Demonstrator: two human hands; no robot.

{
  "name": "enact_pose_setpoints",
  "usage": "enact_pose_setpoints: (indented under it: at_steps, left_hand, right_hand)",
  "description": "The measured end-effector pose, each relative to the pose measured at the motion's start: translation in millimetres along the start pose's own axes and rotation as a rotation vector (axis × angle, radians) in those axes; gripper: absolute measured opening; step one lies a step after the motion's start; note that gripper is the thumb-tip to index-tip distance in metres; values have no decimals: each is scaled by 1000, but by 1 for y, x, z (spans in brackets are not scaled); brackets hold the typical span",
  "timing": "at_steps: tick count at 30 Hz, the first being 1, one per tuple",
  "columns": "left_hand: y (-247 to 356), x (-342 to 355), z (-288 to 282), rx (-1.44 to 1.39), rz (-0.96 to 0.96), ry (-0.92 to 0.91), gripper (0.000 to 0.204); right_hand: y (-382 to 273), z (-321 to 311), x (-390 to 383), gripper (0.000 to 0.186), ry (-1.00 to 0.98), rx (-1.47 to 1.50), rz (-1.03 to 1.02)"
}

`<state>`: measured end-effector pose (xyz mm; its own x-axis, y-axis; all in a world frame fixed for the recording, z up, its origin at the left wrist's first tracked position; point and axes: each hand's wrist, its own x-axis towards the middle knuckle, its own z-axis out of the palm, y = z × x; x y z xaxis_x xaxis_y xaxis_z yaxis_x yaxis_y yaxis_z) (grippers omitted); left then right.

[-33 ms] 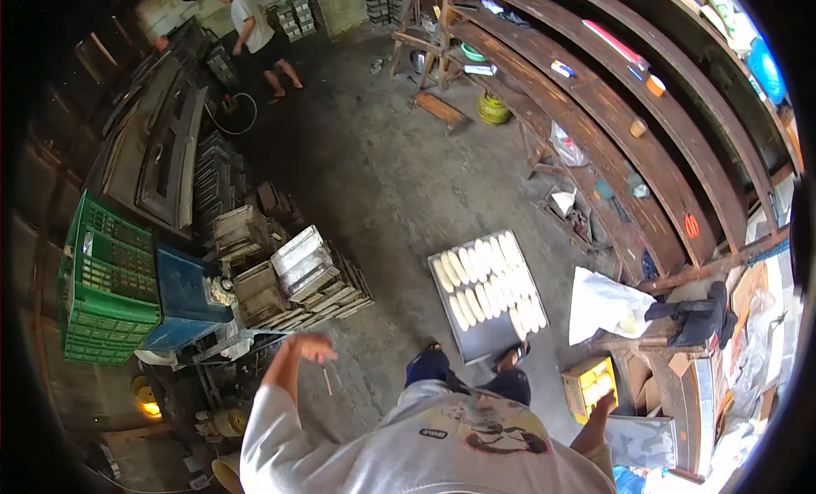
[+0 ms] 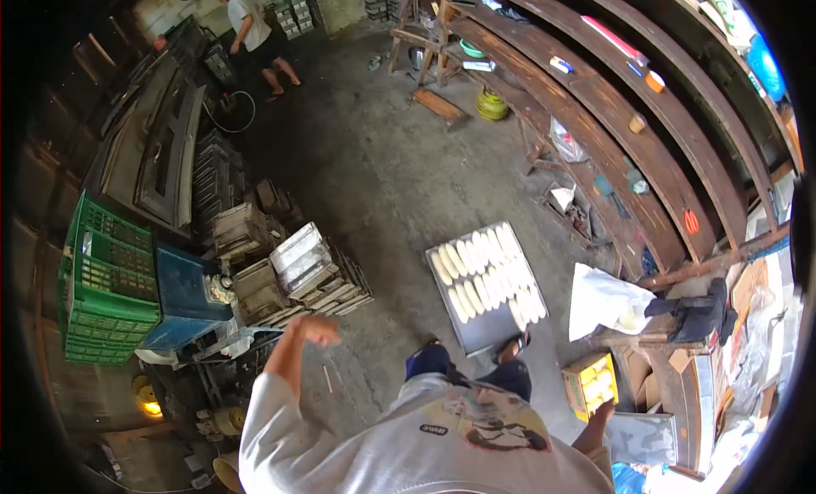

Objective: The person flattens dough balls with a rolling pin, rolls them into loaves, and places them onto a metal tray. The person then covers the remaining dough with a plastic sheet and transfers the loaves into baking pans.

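Tray of dough at your feet, hands off it.

Your left hand (image 2: 313,330) hangs curled, fingers pressed together and empty, near the stacked loaf tins (image 2: 306,269). Your right hand (image 2: 600,413) reaches by the yellow box (image 2: 591,383); its fingers I cannot tell. The metal tray (image 2: 484,333) lies on the floor, loaded with soft dough pieces (image 2: 486,273). Likely stiff but heavy: grip opposite rims, keep it level.

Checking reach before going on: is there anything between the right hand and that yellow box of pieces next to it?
Nothing visible stands between them. The right hand is low at the person's side, right at the near edge of the yellow box, with no object in the gap.
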<state>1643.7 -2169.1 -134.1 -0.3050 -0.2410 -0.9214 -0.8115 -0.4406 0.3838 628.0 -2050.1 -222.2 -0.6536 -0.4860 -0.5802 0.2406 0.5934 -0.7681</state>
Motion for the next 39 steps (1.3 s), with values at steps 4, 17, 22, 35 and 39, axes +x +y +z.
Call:
enact_pose_setpoints:
  at_steps: [4, 17, 22, 35, 39]
  left_hand:
    - [191, 77, -98, 211, 408, 75, 21]
    - [398, 309, -107, 880, 880, 630, 23]
    - [259, 273, -105, 948, -2, 222, 8]
    - [180, 189, 34, -1211, -63, 518, 15]
    - [149, 194, 40, -1054, -334, 454, 22]
  right_hand:
    - [89, -59, -86, 61, 479, 32, 87]
    - [58, 183, -19, 43, -413, -655, 167]
    - [-71, 277, 171, 50, -467, 44, 430]
    - [-324, 710, 275, 40, -488, -547, 72]
    - [-313, 827, 72, 39, -688, -1134, -41]
